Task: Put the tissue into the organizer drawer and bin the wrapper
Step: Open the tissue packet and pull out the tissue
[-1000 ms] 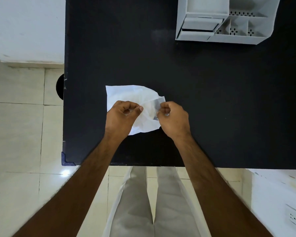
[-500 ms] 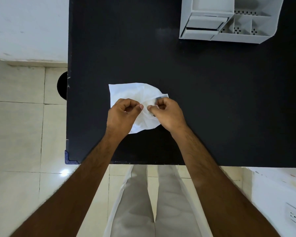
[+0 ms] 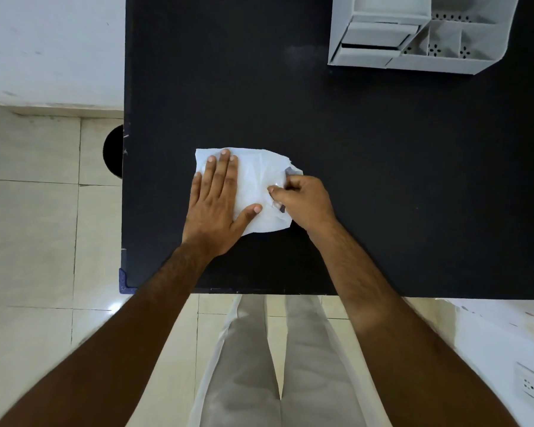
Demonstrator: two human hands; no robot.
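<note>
At counter point(image 3: 352, 180) centre, our left hand point(image 3: 217, 198) now flattens the tissue point(image 3: 253, 183), fingers spread; right hand point(image 3: 302, 200) at 3 o'clock pinches the wrapper point(image 3: 279, 192) to peel.

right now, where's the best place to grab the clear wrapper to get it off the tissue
Grip the wrapper at its open right-hand end, coming in from the right, where the right hand already pinches it. That end is crumpled and lifted off the tissue, so there is loose film to pinch. The left hand lies flat on the tissue's left part, so a rightward pull should slide the wrapper off.
</note>
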